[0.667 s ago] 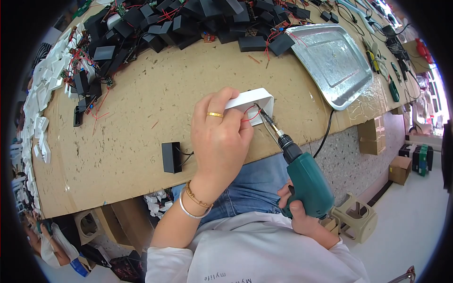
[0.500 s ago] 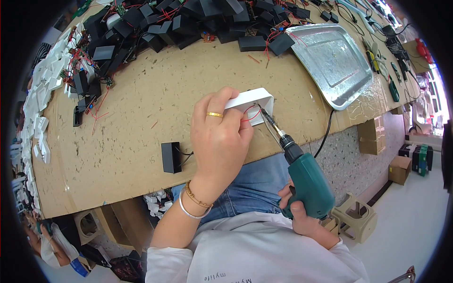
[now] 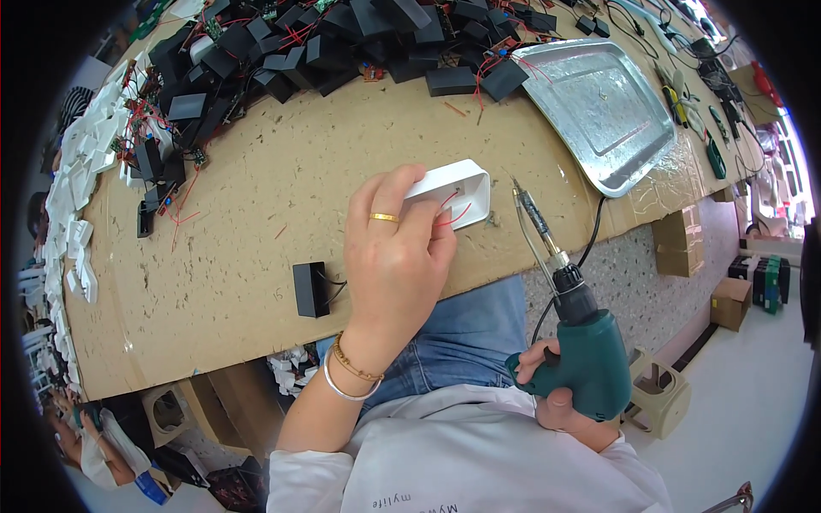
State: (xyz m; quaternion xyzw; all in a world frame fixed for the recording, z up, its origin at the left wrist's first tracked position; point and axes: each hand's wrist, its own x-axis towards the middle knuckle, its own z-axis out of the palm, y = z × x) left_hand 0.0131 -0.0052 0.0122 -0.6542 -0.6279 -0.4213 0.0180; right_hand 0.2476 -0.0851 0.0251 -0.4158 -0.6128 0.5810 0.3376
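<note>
A white plastic housing (image 3: pixel 473 182) with its open side facing me is gripped by my left hand (image 3: pixel 395 229) above the cardboard-covered table. Red wires (image 3: pixel 453 218) show inside the housing; the left fingers hide part of it. My right hand (image 3: pixel 547 376) is wrapped around the handle of a green soldering gun (image 3: pixel 593 359). The gun's tip points up and away, apart from the housing on its right, with a thin feed tube along the tip. A black box (image 3: pixel 310 288) with a black cable lies on the table left of my left wrist.
Black boxes (image 3: pixel 359 34) with red wires and circuit boards are heaped along the far edge. White plastic pieces (image 3: pixel 81 188) pile up at the left. A metal tray (image 3: pixel 599 111) lies at the far right, near pliers (image 3: pixel 680 103). A beige stool (image 3: pixel 658 398) stands below, right.
The soldering gun has drawn back to the right, its tip leaving the inside of the white housing. My left hand still holds the housing, nearly in place.
</note>
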